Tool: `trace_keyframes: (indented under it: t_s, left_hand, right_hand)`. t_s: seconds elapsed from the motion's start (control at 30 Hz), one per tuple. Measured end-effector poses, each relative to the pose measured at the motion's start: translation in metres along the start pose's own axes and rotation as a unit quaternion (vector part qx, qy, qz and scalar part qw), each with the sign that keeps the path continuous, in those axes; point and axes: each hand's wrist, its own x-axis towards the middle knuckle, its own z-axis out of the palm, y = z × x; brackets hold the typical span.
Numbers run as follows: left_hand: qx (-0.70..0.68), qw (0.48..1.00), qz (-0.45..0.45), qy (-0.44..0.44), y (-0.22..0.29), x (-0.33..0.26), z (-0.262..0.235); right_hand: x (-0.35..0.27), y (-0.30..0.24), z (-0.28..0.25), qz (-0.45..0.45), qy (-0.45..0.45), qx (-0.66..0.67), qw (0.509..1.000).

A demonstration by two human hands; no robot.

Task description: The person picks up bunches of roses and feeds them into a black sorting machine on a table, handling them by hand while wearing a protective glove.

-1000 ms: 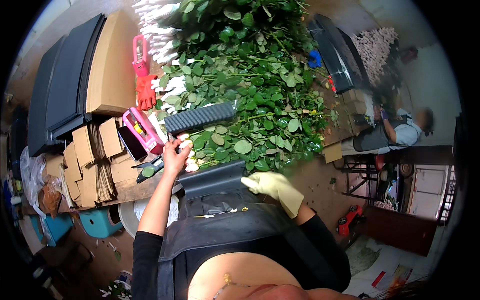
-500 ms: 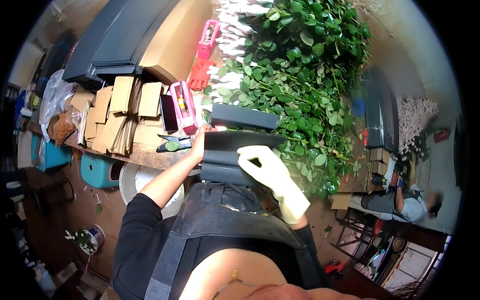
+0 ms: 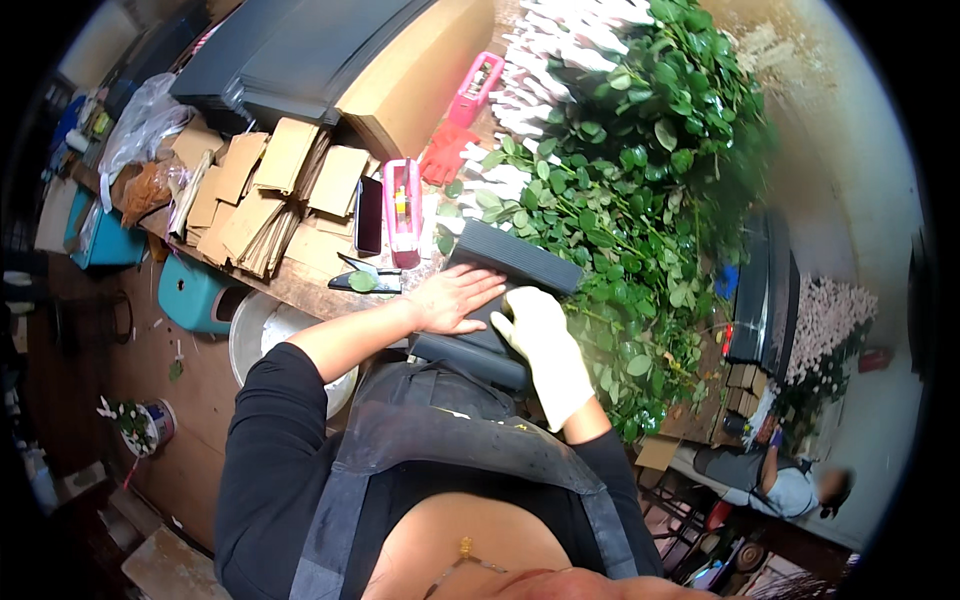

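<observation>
My bare left hand (image 3: 458,298) lies flat on a dark sheet (image 3: 488,338) in front of my body, its fingers stretched out toward the right. On the right part of the same sheet rests my right hand (image 3: 540,335), in a pale yellow rubber glove. Its thumb stands apart from its bent fingers, and nothing shows between them. Just beyond my hands is a dark ridged block (image 3: 518,256), set at a slant. A dark rounded edge (image 3: 470,361) runs along the near side, against my apron (image 3: 440,435).
Leafy green stems (image 3: 630,230) with white-wrapped heads are heaped beyond and right. Left on the table are cardboard pieces (image 3: 285,155), a phone (image 3: 369,216), a pink tape dispenser (image 3: 403,215), clippers (image 3: 366,277) and a red glove (image 3: 448,152). A co-worker (image 3: 775,475) is at the far right.
My left hand has moved from the sheet's left edge to lie flat on top. The raised dark flap is now down, and my right hand has shifted slightly right. The view has turned.
</observation>
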Motion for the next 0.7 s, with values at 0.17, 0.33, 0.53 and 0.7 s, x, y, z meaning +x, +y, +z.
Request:
trace_keyframes:
  t_s: [0.17,0.33,0.53,0.7]
  left_hand:
    - [-0.025,0.999,0.021,0.022,-0.003,0.002,0.008]
    - [-0.215,0.972,-0.059,-0.071,-0.008,0.001,0.019]
    - [-0.282,0.947,-0.03,0.148,-0.012,-0.011,0.067]
    - [-0.338,0.939,0.016,0.063,-0.017,0.002,0.141]
  right_hand:
    - [0.014,-0.003,0.024,-0.052,-0.147,-0.032,0.987]
    - [0.087,-0.078,-0.057,-0.181,-0.171,0.02,0.968]
    - [0.217,-0.179,-0.002,-0.315,0.022,-0.03,0.948]
    - [0.268,-0.197,0.07,-0.238,0.159,-0.091,0.954]
